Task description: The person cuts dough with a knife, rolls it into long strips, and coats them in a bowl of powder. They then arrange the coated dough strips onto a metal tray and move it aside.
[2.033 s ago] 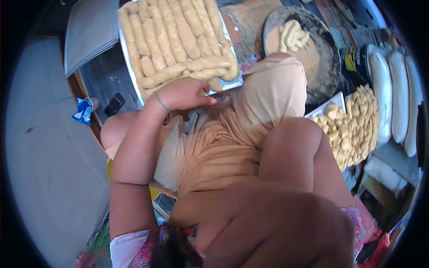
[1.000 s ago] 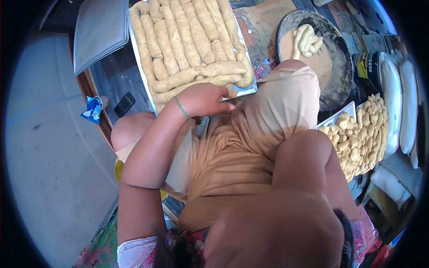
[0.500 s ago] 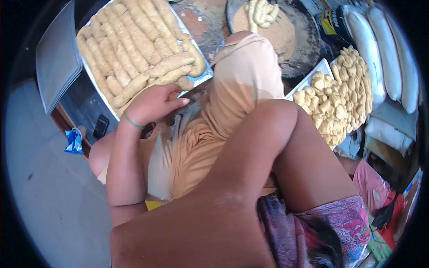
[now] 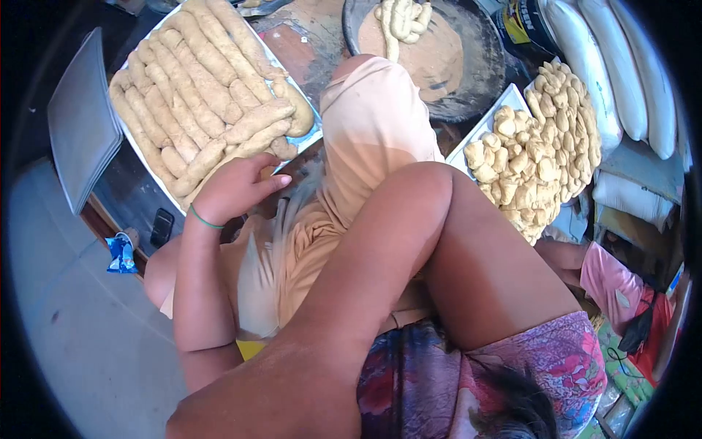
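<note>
Near the front corner of a white tray (image 4: 319, 133), my left hand (image 4: 241, 186) has its thumb and forefinger apart, with nothing visible between them; its other fingers are partly hidden. A green band circles that wrist. Long pale dough rolls (image 4: 186, 80) lie side by side on the tray, and the closest ones are beside my fingers. My right arm is bent sharply, its elbow over my lap. The back of my right hand (image 4: 256, 399) appears close to the camera at the bottom edge, its fingers out of sight.
A round dark pan (image 4: 482, 95) holds flour and knotted dough (image 4: 404, 25). Small dough pieces (image 4: 541, 154) cover another tray at right, beside long white packs (image 4: 618, 66). Flat trays (image 4: 86, 121), a phone (image 4: 162, 227) and a blue packet (image 4: 121, 252) are left. Another person's pink clothing (image 4: 613, 285) shows right.
The view has shifted, so the trays and pan appear further left. My right forearm and hand have moved down and left in the picture. My left hand keeps its place beside the dough rolls.
</note>
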Available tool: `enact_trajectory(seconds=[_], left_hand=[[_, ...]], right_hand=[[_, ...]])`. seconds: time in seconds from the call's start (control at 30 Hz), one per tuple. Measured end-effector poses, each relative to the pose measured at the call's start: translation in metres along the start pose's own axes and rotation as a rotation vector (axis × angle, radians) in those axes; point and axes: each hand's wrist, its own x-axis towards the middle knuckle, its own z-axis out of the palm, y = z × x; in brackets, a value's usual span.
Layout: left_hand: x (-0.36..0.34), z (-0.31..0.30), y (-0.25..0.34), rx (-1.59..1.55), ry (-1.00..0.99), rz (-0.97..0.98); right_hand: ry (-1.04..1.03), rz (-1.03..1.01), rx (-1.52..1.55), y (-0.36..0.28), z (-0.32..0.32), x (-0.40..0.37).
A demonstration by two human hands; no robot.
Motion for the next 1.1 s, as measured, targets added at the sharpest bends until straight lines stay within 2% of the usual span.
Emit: enact_trajectory(seconds=[0.1,0.2,0.23,0.3,0.37,0.43,0.53,0.6,0.67,0.73,0.8,0.87,0.93,1.0,1.03,1.07,1.1], left_hand=[[-0.001,-0.002,-0.002,0.001,0.007,0.013],[0.000,-0.005,0.000,0.072,0.002,0.023],[0.003,-0.001,-0.008,0.028,0.051,0.094],[0.003,-0.001,-0.008,0.044,0.026,0.054],[0.001,-0.002,-0.012,0.083,0.045,0.051],[-0.002,-0.008,-0.011,0.066,0.029,0.022],[-0.007,-0.004,-0.026,0.030,0.107,0.072],[-0.012,-0.002,-0.035,0.027,0.186,0.127],[-0.005,-0.010,-0.035,0.025,0.279,0.198],[-0.007,-0.017,-0.024,0.011,0.269,0.092],[-0.008,-0.017,-0.023,0.002,0.256,0.031],[-0.006,-0.017,-0.025,-0.031,0.287,0.039],[-0.001,-0.021,-0.021,-0.078,0.350,0.048],[-0.001,-0.023,-0.015,-0.141,0.433,0.044],[0.005,-0.017,-0.027,-0.155,0.518,0.094],[0.006,-0.017,-0.030,-0.198,0.538,0.084],[0.008,-0.016,-0.032,-0.246,0.559,0.075]], right_hand=[[-0.121,0.144,0.145,0.016,-0.002,0.001],[-0.274,0.140,0.147,0.053,-0.004,0.006],[-0.323,0.118,0.145,0.054,-0.008,0.006],[-0.461,0.155,0.011,0.051,-0.019,0.002],[-0.636,0.271,-0.265,0.022,-0.045,-0.001],[-0.566,0.441,-0.493,-0.006,-0.063,-0.004],[-0.331,0.663,-1.106,-0.046,-0.076,-0.018],[-0.087,0.626,-1.333,-0.066,-0.087,-0.042],[0.085,0.732,-1.523,-0.101,-0.098,-0.067],[0.396,0.771,-1.564,-0.144,-0.111,-0.093],[0.799,0.596,-1.306,-0.190,-0.148,-0.138],[1.328,0.425,-1.175,-0.232,-0.191,-0.192],[1.709,0.019,-0.835,-0.258,-0.253,-0.276],[2.031,-0.166,-0.585,-0.266,-0.313,-0.378],[2.127,-0.120,-0.734,-0.252,-0.317,-0.404],[2.206,0.159,-0.808,-0.242,-0.332,-0.459],[2.268,0.630,-0.909,-0.229,-0.363,-0.526]])
